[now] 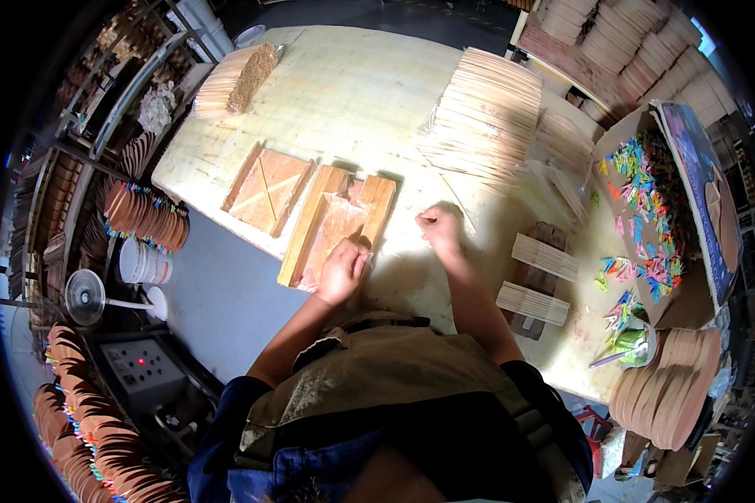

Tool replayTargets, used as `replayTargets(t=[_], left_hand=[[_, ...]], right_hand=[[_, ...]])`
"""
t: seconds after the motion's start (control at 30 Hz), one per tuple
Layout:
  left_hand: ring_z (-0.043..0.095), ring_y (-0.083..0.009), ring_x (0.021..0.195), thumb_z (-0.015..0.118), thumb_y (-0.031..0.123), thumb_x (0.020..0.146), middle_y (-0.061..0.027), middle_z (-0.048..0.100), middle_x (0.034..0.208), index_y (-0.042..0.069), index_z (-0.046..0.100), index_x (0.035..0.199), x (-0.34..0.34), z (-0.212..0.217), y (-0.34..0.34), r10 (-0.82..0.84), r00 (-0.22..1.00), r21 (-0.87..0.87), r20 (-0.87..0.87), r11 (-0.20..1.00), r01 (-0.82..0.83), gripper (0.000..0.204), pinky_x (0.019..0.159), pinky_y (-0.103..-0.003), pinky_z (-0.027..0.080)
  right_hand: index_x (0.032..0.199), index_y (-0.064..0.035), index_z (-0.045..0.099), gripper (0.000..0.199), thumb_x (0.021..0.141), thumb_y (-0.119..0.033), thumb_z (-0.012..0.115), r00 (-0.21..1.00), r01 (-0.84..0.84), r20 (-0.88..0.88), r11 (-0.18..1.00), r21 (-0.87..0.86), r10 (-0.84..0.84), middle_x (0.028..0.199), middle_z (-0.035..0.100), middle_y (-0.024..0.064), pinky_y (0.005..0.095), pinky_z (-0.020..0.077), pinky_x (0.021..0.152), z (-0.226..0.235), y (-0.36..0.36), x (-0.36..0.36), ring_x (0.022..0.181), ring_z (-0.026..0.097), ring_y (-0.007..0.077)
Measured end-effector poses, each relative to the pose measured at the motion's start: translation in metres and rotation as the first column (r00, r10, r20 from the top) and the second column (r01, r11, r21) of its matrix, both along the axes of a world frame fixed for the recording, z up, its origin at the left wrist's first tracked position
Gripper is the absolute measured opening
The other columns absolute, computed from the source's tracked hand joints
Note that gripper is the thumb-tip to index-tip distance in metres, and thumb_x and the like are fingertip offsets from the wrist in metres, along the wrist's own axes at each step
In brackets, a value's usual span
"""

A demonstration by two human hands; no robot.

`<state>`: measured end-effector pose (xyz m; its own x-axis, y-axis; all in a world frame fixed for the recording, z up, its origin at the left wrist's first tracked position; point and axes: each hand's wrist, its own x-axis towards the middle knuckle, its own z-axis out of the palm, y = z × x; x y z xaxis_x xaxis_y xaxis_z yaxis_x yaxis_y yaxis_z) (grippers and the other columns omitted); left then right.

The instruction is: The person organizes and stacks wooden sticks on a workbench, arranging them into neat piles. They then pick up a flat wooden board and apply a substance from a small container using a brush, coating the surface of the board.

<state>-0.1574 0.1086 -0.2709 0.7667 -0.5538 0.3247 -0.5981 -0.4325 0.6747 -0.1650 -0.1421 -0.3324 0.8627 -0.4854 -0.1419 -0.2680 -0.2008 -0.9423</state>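
My left hand [342, 270] is closed at the near right corner of a wooden jig [299, 230], a reddish board with raised side rails. Whatever its fingers pinch, if anything, is too small to make out. To the right, my right hand [440, 229] hovers over or rests on the table with its fingers curled together; their contents are hidden. Just beyond it lies a thin wooden stick [450, 189], its shadow close by. Left of the jig sits a square wooden board [266, 191] with side strips and thin crossed sticks on it.
The pale table [352, 92] carries stick bundles [491, 113] at the far right and another bundle [236, 80] at the far left. Short stick stacks [545, 256] lie on dark blocks. A cardboard box [692, 289] of colourful clips, a green cup [633, 345] and brown oval boards [667, 386] line the right side.
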Motion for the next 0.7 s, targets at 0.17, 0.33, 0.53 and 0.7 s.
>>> replayTargets(t=[0.17, 0.33, 0.53, 0.7], left_hand=[[0.058, -0.0325, 0.078, 0.061, 0.007, 0.088, -0.0147, 0.056, 0.084, 0.002, 0.06, 0.09, 0.001, 0.003, -0.003, -0.008, 1.0, 0.002, 0.005, 1.0, 0.008, 0.006, 0.07, -0.037, 0.048], [0.058, -0.0323, 0.078, 0.061, 0.008, 0.088, -0.0146, 0.056, 0.084, 0.002, 0.06, 0.09, 0.0, 0.0, -0.002, -0.003, 1.0, -0.016, -0.001, 1.0, 0.003, 0.007, 0.071, -0.037, 0.048], [0.058, -0.0322, 0.078, 0.061, 0.008, 0.088, -0.0145, 0.055, 0.083, 0.002, 0.06, 0.09, 0.0, 0.0, -0.001, -0.002, 1.0, 0.002, -0.007, 1.0, 0.002, 0.007, 0.069, -0.037, 0.048], [0.058, -0.0328, 0.077, 0.061, 0.008, 0.088, -0.0145, 0.055, 0.083, 0.002, 0.06, 0.09, 0.001, 0.003, -0.004, -0.01, 1.0, -0.012, 0.01, 1.0, 0.011, 0.006, 0.069, -0.038, 0.048]], right_hand=[[0.09, -0.0024, 0.068, 0.015, 0.078, 0.001, 0.06, 0.991, -0.006, 0.119, 0.896, -0.444, 0.065, 0.087, 0.067, 0.015, 0.0329, 0.053, 0.063, -0.001, 0.005, -0.008, 0.067, 0.065, 0.0245], [0.088, -0.0064, 0.07, 0.02, 0.076, 0.002, 0.056, 0.974, -0.067, 0.133, 0.789, -0.61, 0.185, 0.096, 0.063, 0.0188, 0.041, 0.0505, 0.074, 0.017, 0.016, -0.018, 0.083, 0.063, 0.0349], [0.074, -0.0039, 0.064, 0.01, 0.071, 0.002, 0.056, 0.911, -0.264, 0.072, 0.71, -0.653, 0.405, 0.086, 0.062, 0.0163, 0.0439, 0.0489, 0.071, 0.02, -0.008, 0.001, 0.079, 0.06, 0.0369], [0.079, -0.0059, 0.065, 0.017, 0.071, 0.005, 0.056, 0.905, -0.362, 0.002, 0.771, -0.524, 0.426, 0.082, 0.062, 0.0125, 0.0403, 0.0482, 0.066, 0.016, -0.022, -0.001, 0.074, 0.06, 0.0349]])
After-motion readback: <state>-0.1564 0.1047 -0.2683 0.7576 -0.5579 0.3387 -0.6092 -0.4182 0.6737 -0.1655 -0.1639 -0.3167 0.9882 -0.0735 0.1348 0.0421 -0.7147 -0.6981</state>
